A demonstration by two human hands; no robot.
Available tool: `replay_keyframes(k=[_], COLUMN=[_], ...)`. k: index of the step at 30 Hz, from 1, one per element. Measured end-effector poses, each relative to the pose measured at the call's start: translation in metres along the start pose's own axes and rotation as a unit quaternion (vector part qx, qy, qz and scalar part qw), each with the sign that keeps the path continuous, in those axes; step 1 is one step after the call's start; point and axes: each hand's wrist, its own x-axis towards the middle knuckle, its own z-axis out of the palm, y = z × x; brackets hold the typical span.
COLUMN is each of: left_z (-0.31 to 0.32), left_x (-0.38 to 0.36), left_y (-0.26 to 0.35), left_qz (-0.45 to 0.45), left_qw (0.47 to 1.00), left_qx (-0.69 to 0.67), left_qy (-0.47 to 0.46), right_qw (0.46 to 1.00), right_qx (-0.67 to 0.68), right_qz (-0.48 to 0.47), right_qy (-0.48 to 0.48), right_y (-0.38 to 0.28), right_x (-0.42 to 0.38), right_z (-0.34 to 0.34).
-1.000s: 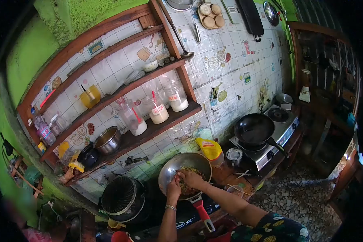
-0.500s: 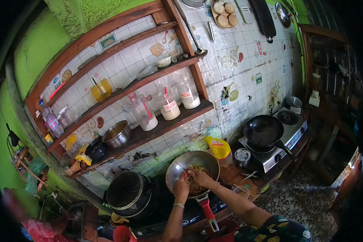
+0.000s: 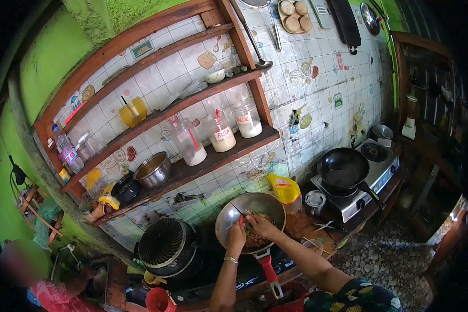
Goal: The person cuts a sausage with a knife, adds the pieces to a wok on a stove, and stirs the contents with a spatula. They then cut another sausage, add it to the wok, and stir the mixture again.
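My left hand [image 3: 236,235], with a bracelet at its wrist, is closed over the wide metal frying pan [image 3: 224,221]. At its fingertips is a small red piece [image 3: 241,221], whose kind I cannot make out. My right hand [image 3: 261,227] is closed right beside it. From its fingers a thin dark blade, apparently a knife [image 3: 237,209], points up and left; its handle is hidden. Chopped food [image 3: 255,240], brownish with green bits, lies in the pan under both hands. The pan's red handle [image 3: 268,269] points toward me.
A black wok [image 3: 343,169] sits on a two-burner stove [image 3: 382,169] at right. A large dark pot [image 3: 164,244] stands left of the pan. A yellow pouch [image 3: 285,189] and metal cup [image 3: 315,200] are behind. Jars line the wooden shelf [image 3: 208,165]. Another person [image 3: 52,294] is at lower left.
The view has shifted slightly, moving the scene a little right. My hands stay close together over the pan, and more of the dark blade shows above the left fingertips.
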Motion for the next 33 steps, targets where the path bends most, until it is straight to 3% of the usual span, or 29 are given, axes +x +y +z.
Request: replay_keyframes(k=[4,7,9,12,13,15,17,21,24,25,27,30,32,33], left_z=[0.007,0.004,0.014,0.013,0.012,0.008,0.004,0.013,0.010,-0.003,-0.006,0.004,-0.010,-0.014], left_x=[-0.001,-0.004,-0.009,-0.005,-0.002,0.002,0.000,0.008,0.004,0.002,0.006,0.002,0.002,0.001], left_y=[-0.007,0.004,0.000,0.003,-0.005,-0.016,-0.012,-0.022,-0.020,-0.004,0.009,0.008,0.008,0.001], left_qz=[0.013,-0.051,0.142,0.106,0.051,0.028,0.026,0.020,0.038,0.023,0.005,0.016,-0.056,-0.085], left_qw=[1.000,0.996,0.987,0.992,0.998,0.999,0.998,0.999,0.996,0.993,0.988,0.969,0.970,0.969], left_qx=[0.001,0.014,-0.069,-0.052,-0.048,-0.043,-0.061,-0.045,-0.077,-0.092,-0.107,-0.212,-0.230,-0.230], left_qy=[-0.017,-0.070,0.020,0.036,0.010,-0.004,0.013,-0.012,-0.034,-0.072,-0.107,-0.123,-0.050,-0.041], right_qw=[0.999,0.995,0.991,0.988,0.998,0.996,0.991,0.991,0.996,1.000,0.991,0.984,0.980,0.989], right_qx=[-0.051,-0.094,-0.120,-0.058,0.012,0.082,0.089,0.063,0.044,0.005,-0.036,-0.011,0.094,-0.014], right_qz=[-0.013,-0.034,-0.056,-0.139,-0.052,0.041,0.073,0.102,0.067,-0.025,-0.118,-0.159,0.136,0.023], right_qy=[0.008,0.006,0.009,0.031,0.026,0.017,-0.063,-0.052,-0.032,0.013,0.053,-0.074,-0.109,-0.147], right_y=[-0.010,0.018,0.044,0.047,0.036,0.010,-0.013,-0.024,0.018,0.044,0.056,0.038,-0.019,0.006], right_x=[-0.002,0.015,0.028,0.032,0.026,0.006,-0.005,-0.009,0.015,0.030,0.036,0.032,0.012,0.023], right_z=[-0.004,0.006,0.005,0.001,-0.003,-0.012,-0.019,-0.019,-0.001,0.008,0.003,-0.015,-0.042,-0.042])
